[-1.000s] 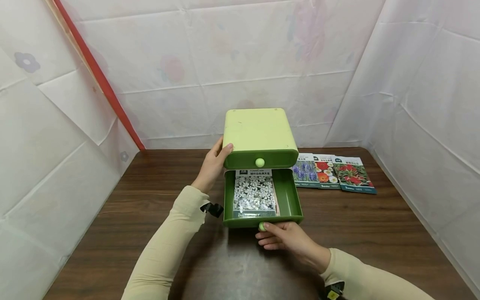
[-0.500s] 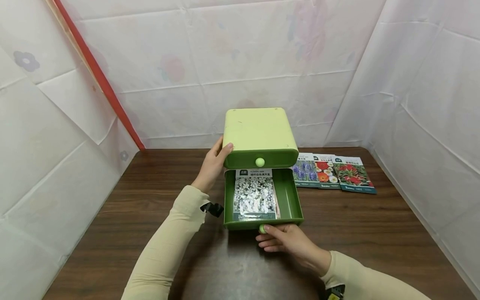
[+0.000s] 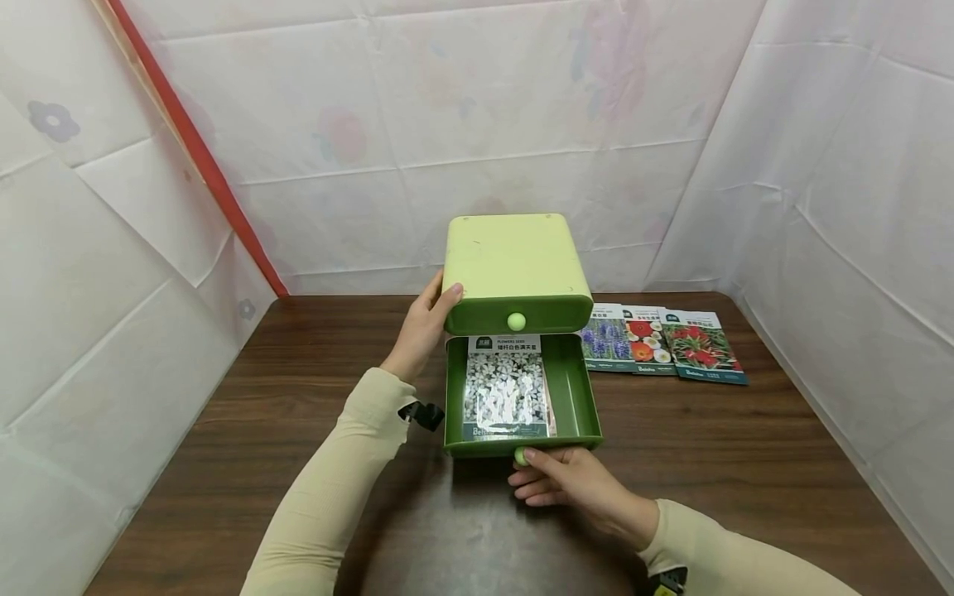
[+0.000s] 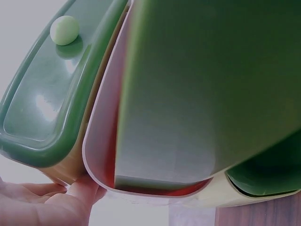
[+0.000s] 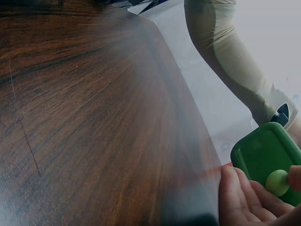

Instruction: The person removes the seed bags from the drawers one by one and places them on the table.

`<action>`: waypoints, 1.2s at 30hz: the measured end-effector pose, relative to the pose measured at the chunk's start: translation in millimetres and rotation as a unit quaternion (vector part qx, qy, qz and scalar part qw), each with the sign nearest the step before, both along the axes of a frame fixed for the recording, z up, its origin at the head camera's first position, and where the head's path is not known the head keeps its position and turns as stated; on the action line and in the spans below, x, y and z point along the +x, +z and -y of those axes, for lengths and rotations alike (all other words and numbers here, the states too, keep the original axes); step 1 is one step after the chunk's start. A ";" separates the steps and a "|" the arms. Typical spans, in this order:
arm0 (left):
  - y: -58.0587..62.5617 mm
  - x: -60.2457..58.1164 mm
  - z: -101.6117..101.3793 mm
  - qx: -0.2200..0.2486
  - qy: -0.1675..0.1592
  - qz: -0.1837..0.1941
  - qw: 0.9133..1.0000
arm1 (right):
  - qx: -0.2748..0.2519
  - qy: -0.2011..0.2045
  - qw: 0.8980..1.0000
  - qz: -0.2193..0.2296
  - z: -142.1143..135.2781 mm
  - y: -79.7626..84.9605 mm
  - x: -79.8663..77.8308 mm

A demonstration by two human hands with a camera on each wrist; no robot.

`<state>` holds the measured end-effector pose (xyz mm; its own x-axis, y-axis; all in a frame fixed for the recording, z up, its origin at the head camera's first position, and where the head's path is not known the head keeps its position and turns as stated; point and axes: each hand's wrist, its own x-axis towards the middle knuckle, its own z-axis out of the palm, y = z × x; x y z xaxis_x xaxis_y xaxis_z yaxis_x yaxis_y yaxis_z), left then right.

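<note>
A small drawer cabinet (image 3: 514, 257) with a light green shell and dark green drawers stands on the table. Its drawer (image 3: 572, 397) below the top one is pulled out toward me. Inside, on the left, lies a seed packet (image 3: 505, 389) picturing white flowers, with another edge showing beneath it. My right hand (image 3: 577, 484) pinches that drawer's round light green knob (image 3: 520, 456) between thumb and forefinger, the other fingers loosely bent below. My left hand (image 3: 419, 327) rests against the cabinet's left side, thumb at the upper front corner and fingers along the side.
Several flower seed packets (image 3: 701, 346) lie overlapping on the dark wooden table (image 3: 298, 397), right of the cabinet. The top drawer (image 3: 551, 314) is closed. In the left wrist view, another dark green drawer front (image 4: 268, 174) shows at the right. White sheets hang around the table.
The pulled-out drawer has come very slightly closer to me with my right hand on its knob, then stayed there. My left hand has kept its place on the cabinet.
</note>
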<state>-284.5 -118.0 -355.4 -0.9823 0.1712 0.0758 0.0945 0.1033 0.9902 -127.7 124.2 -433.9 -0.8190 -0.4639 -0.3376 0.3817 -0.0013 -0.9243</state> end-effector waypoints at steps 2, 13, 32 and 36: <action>-0.1 -0.2 0.0 -0.001 -0.001 -0.001 1.000 | 0.008 0.012 1.000 0.002 -0.5 2.5 0.8; 0.5 0.9 0.8 0.011 -0.007 0.003 1.000 | 0.021 0.063 0.992 -0.108 -2.4 36.4 2.5; 1.7 2.1 0.7 0.012 -0.006 0.010 1.000 | 0.195 -0.069 0.835 -0.510 -17.5 89.4 -63.2; 1.0 2.1 0.2 0.011 -0.005 0.015 1.000 | 0.275 -0.056 0.790 -0.544 -16.6 77.3 -77.6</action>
